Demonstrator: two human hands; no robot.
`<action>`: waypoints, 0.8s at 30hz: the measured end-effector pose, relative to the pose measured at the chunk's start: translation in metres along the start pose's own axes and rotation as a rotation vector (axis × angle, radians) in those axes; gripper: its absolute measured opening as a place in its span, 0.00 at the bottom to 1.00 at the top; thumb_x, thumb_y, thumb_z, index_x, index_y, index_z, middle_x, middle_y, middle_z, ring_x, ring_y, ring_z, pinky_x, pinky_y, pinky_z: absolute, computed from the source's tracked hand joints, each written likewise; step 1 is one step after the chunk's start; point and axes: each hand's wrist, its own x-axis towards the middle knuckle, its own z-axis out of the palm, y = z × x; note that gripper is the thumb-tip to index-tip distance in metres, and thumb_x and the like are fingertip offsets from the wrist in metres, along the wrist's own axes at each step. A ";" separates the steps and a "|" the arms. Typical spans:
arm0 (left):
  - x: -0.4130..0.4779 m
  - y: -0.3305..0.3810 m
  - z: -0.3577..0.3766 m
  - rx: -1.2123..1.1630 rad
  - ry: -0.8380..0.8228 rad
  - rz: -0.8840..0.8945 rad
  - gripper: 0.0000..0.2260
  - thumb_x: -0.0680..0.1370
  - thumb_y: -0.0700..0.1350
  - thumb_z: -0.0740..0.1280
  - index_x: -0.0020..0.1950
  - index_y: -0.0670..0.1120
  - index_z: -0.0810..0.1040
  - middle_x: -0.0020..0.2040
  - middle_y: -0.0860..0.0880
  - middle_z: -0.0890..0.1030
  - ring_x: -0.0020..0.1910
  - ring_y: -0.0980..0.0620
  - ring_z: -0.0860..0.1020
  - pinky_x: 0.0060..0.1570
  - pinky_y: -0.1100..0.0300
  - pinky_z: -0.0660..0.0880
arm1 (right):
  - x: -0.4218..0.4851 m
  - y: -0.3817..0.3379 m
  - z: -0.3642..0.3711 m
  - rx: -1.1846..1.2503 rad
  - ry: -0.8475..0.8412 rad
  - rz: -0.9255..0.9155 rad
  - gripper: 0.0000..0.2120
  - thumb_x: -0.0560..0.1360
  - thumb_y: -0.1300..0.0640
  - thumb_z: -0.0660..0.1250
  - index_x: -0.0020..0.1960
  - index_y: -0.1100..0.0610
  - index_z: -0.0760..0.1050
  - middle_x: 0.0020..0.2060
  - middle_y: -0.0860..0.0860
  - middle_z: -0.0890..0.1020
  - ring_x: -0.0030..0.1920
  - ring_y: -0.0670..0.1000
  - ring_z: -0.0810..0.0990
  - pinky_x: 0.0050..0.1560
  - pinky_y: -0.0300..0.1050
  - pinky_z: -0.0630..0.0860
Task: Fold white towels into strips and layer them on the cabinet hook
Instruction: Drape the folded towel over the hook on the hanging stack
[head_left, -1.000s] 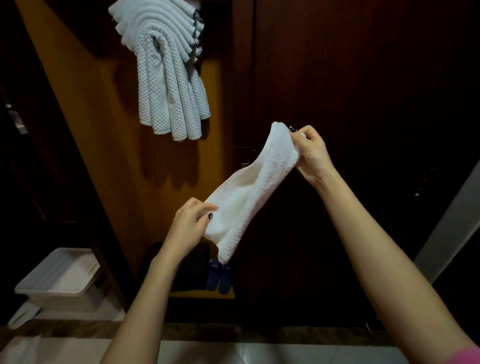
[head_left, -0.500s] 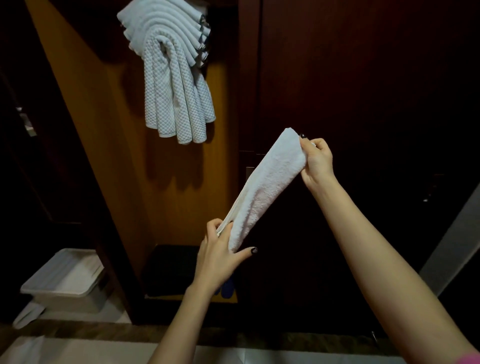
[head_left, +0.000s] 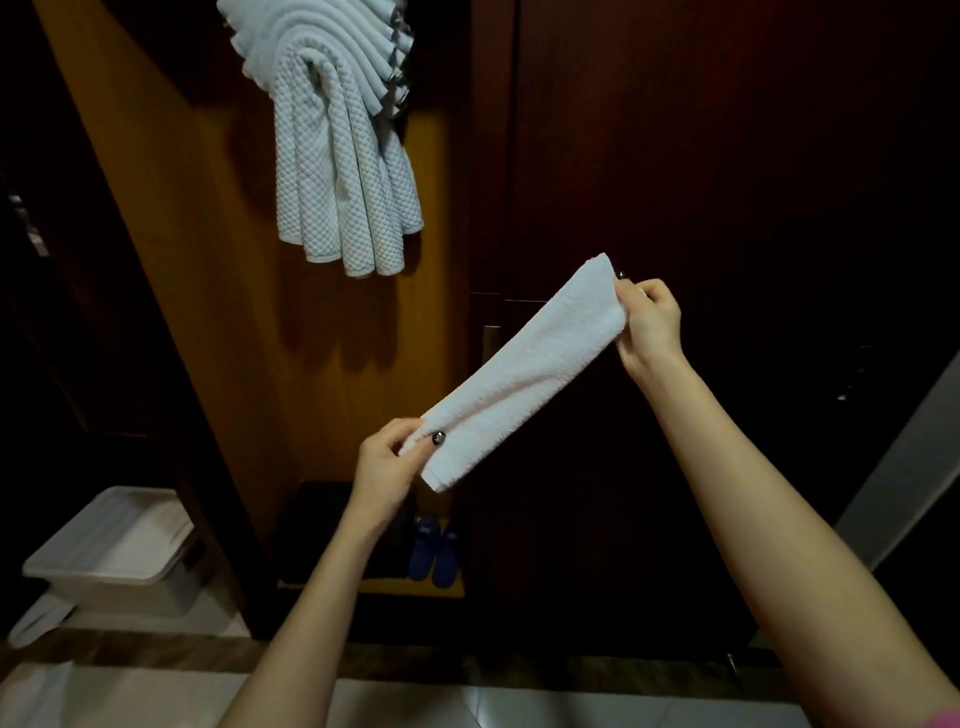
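The dark wooden cabinet (head_left: 727, 156) fills the wall, with a lit orange panel (head_left: 218, 312) in its open part on the left. High against that panel hangs a bunch of white towels (head_left: 337, 156), folded into strips and layered one over another, their ends dangling. On the floor at the left sits a white plastic bin (head_left: 114, 551). In front of the closed doors, in mid-air, a white towel strip (head_left: 524, 374) is stretched on a slant. The right hand (head_left: 649, 325) pinches its upper end, and the left hand (head_left: 387, 467) grips its lower end, thumb on top. The hands are well apart. Blue slippers (head_left: 434, 553) sit at the cabinet's bottom.
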 end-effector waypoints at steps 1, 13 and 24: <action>0.006 0.003 -0.005 -0.017 -0.009 0.009 0.10 0.76 0.34 0.70 0.49 0.48 0.80 0.49 0.49 0.80 0.42 0.65 0.77 0.39 0.72 0.73 | 0.001 0.003 -0.002 -0.069 -0.004 -0.032 0.17 0.77 0.61 0.68 0.35 0.55 0.63 0.31 0.49 0.67 0.30 0.46 0.68 0.31 0.40 0.67; 0.094 0.032 -0.102 0.191 -0.304 -0.081 0.12 0.81 0.42 0.64 0.51 0.57 0.85 0.58 0.56 0.81 0.58 0.60 0.76 0.52 0.68 0.69 | 0.022 0.012 0.024 -0.343 -0.305 -0.143 0.12 0.78 0.62 0.66 0.59 0.49 0.76 0.41 0.51 0.83 0.39 0.46 0.82 0.37 0.41 0.80; 0.209 0.064 -0.187 0.272 -0.273 0.011 0.08 0.75 0.42 0.73 0.51 0.53 0.82 0.56 0.60 0.80 0.39 0.70 0.77 0.35 0.77 0.70 | 0.082 0.014 0.138 -0.296 -0.523 -0.044 0.12 0.78 0.65 0.66 0.59 0.56 0.79 0.54 0.51 0.80 0.44 0.42 0.83 0.40 0.36 0.79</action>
